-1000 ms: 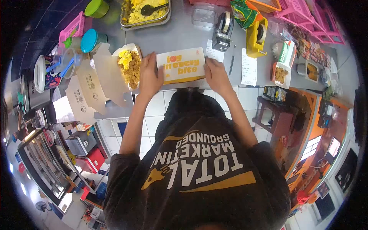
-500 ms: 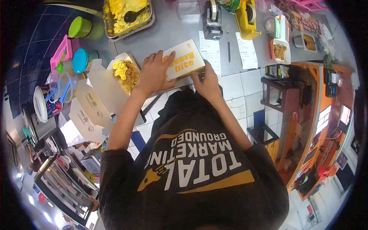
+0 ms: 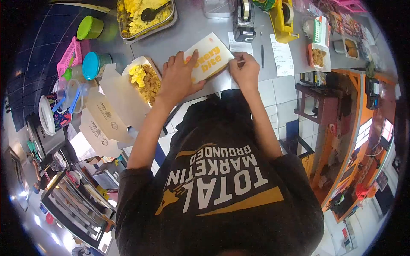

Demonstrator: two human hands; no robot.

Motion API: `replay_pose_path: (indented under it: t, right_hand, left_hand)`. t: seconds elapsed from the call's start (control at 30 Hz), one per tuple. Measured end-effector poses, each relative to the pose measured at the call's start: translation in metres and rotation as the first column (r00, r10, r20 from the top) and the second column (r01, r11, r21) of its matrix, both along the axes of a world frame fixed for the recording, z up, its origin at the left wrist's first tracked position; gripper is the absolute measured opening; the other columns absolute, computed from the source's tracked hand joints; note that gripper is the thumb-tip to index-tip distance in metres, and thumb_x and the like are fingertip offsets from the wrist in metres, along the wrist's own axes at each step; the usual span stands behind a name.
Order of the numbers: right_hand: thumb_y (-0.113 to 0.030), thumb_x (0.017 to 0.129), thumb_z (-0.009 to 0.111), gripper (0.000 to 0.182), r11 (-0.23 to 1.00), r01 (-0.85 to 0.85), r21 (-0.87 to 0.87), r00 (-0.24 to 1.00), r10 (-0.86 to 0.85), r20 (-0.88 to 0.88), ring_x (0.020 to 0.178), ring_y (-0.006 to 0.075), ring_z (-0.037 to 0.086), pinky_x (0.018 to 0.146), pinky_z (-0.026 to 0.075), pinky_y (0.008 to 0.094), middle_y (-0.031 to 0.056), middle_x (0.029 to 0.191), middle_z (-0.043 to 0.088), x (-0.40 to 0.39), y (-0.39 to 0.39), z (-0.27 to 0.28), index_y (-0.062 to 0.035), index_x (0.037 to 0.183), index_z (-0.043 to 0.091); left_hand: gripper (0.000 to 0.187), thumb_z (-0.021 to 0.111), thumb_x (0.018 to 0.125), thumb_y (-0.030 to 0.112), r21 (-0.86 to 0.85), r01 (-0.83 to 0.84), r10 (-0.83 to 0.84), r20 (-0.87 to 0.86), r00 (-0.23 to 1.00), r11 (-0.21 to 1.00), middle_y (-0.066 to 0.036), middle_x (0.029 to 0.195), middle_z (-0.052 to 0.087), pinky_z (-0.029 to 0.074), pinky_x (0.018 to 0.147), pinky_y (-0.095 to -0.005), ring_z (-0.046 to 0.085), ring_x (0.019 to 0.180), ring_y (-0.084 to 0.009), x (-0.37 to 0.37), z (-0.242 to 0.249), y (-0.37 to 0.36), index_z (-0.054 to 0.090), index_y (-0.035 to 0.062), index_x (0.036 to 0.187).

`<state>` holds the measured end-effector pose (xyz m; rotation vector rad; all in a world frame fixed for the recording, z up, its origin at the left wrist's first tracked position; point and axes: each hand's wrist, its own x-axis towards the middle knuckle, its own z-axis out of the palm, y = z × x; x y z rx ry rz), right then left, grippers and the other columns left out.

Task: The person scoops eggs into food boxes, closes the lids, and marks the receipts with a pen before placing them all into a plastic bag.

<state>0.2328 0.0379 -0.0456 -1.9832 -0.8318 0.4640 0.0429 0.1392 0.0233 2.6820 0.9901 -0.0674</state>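
A closed white box (image 3: 209, 55) with yellow lettering lies on the steel counter. My left hand (image 3: 178, 77) rests on its left part, fingers spread over the lid. At the box's right end is my right hand (image 3: 245, 71), its fingers curled and pinched at the corner; whatever is between them is too small to make out. Left of my left hand an open box of rice (image 3: 149, 83) with yellow egg stands with its lid flaps (image 3: 104, 121) folded out. A paper receipt (image 3: 241, 48) lies partly behind the box and my right hand.
A tray of yellow egg (image 3: 143, 19) with a black spoon stands at the back. Behind the box are a black tape dispenser (image 3: 244, 21) and a yellow one (image 3: 282, 21). Another receipt (image 3: 282, 57) and a filled food box (image 3: 319, 55) lie to the right. Lidded tubs (image 3: 91, 64) stand left.
My right hand has moved up and right along the box's end, and its fingers have curled in. My left hand stays on the lid. The camera view has shifted slightly.
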Motion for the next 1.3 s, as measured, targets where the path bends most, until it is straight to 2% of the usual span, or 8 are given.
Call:
replay_pose_path:
  t: [0.3,0.4,0.47,0.5,0.67,0.8,1.0,1.3]
  right_hand:
    - [-0.014,0.089,0.070,0.047,0.990,-0.144,0.006,0.419,0.066,-0.906,0.069,0.0183,0.068,0.058,0.060,0.0309,0.0151,0.095,0.062,-0.122,-0.027,-0.021,0.0051,0.118,0.038]
    - [-0.011,0.086,0.072,0.048,0.985,-0.132,0.112,0.585,0.169,-0.794,0.072,0.0213,0.068,0.056,0.059,0.0322,0.0165,0.098,0.059,-0.110,-0.027,-0.035,0.0040,0.118,0.040]
    - [-0.013,0.084,0.073,0.049,0.988,-0.072,0.133,0.959,0.106,-0.264,0.072,0.0214,0.068,0.058,0.057,0.0308,0.0169,0.098,0.060,-0.082,-0.029,-0.049,0.0039,0.117,0.040]
    - [-0.012,0.083,0.074,0.050,0.989,0.066,0.133,0.894,0.001,-0.449,0.071,0.0205,0.067,0.061,0.055,0.0304,0.0162,0.094,0.061,-0.060,-0.030,-0.051,0.0035,0.116,0.040]
    - [-0.004,0.086,0.064,0.029,0.995,-0.025,0.099,0.998,0.032,-0.063,0.073,0.0182,0.067,0.061,0.054,0.0277,0.0138,0.094,0.065,-0.001,-0.008,0.011,0.0010,0.113,0.054]
    - [-0.001,0.085,0.059,0.032,0.937,-0.269,0.225,0.962,0.274,0.011,0.079,0.0286,0.068,0.069,0.057,0.0337,0.0182,0.104,0.064,0.008,-0.015,0.005,-0.0039,0.117,0.063]
    - [-0.004,0.086,0.063,0.042,0.805,-0.578,-0.137,0.671,0.564,0.481,0.098,0.0301,0.068,0.079,0.058,0.0362,0.0157,0.120,0.063,0.036,-0.016,0.007,-0.0087,0.128,0.060]
    - [-0.001,0.083,0.060,0.047,0.662,-0.733,-0.157,0.422,0.623,0.658,0.103,0.0278,0.067,0.082,0.059,0.0341,0.0157,0.124,0.064,0.064,-0.006,-0.011,-0.0080,0.129,0.059]
  left_hand:
    - [0.086,0.080,0.066,0.044,0.029,-0.081,0.083,-0.052,0.995,0.996,-0.018,0.117,0.050,0.046,0.088,-0.0473,0.053,0.104,-0.0348,0.010,-0.003,-0.004,0.050,0.0126,0.140]
    - [0.087,0.079,0.067,0.043,0.046,-0.066,0.066,0.000,0.998,0.997,-0.018,0.119,0.049,0.044,0.090,-0.0482,0.051,0.106,-0.0355,0.005,-0.009,-0.005,0.048,0.0142,0.143]
    - [0.085,0.078,0.070,0.043,0.055,0.000,0.000,0.013,1.000,0.999,-0.020,0.123,0.047,0.042,0.092,-0.0495,0.049,0.110,-0.0372,0.000,-0.006,-0.003,0.046,0.0185,0.145]
    - [0.084,0.077,0.072,0.043,0.054,0.032,-0.032,0.016,0.999,0.998,-0.021,0.125,0.046,0.041,0.093,-0.0501,0.048,0.111,-0.0380,-0.004,-0.005,-0.005,0.045,0.0206,0.146]
    - [0.068,0.066,0.086,0.042,0.048,0.144,-0.146,0.043,0.988,0.988,-0.028,0.139,0.036,0.032,0.104,-0.0524,0.039,0.125,-0.0439,-0.012,-0.011,-0.005,0.042,0.0297,0.148]
    - [0.065,0.066,0.086,0.039,0.061,0.148,-0.155,0.131,0.979,0.987,-0.031,0.142,0.033,0.030,0.104,-0.0542,0.035,0.127,-0.0455,-0.011,-0.020,-0.006,0.045,0.0308,0.146]
    - [0.059,0.058,0.090,0.045,0.179,0.124,-0.164,0.233,0.959,0.976,-0.030,0.146,0.030,0.022,0.109,-0.0574,0.030,0.132,-0.0458,-0.015,-0.045,-0.013,0.046,0.0307,0.146]
    - [0.065,0.061,0.087,0.036,0.137,0.126,-0.149,0.169,0.974,0.982,-0.025,0.153,0.023,0.020,0.109,-0.0634,0.023,0.140,-0.0467,-0.013,-0.038,-0.015,0.040,0.0339,0.149]
